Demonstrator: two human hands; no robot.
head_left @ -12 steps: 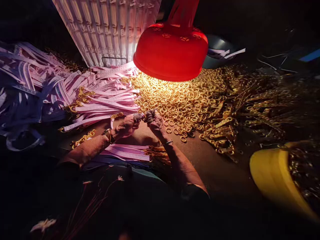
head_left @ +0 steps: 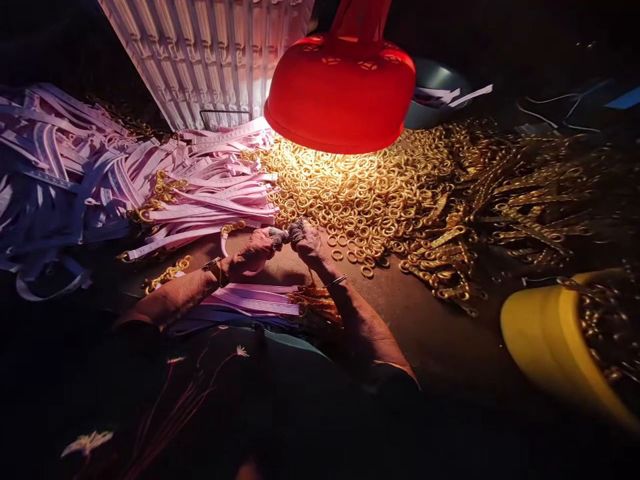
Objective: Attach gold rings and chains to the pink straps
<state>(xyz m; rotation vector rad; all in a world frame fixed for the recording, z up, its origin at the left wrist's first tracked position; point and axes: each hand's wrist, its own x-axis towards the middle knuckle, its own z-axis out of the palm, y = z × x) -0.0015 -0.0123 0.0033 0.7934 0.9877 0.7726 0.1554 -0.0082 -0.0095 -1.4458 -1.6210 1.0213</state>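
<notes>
My left hand (head_left: 256,252) and my right hand (head_left: 306,243) meet fingertip to fingertip under a red lamp, both pinched shut. A pink strap (head_left: 226,245) loops back from my left hand, with a gold ring at its bend. The right fingers pinch something small that I cannot make out. A wide heap of gold rings (head_left: 360,193) lies just beyond the hands. Finished pink straps with gold fittings (head_left: 260,300) lie between my forearms.
A red lamp shade (head_left: 340,93) hangs low over the rings. A pile of pink straps (head_left: 165,187) fills the left. Gold clasps (head_left: 500,193) spread to the right. A yellow tub (head_left: 545,340) of fittings stands at the right edge. A ribbed white board (head_left: 210,60) leans behind.
The view has shifted slightly. Both hands stay pinched together at the same spot, with small finger movement.
</notes>
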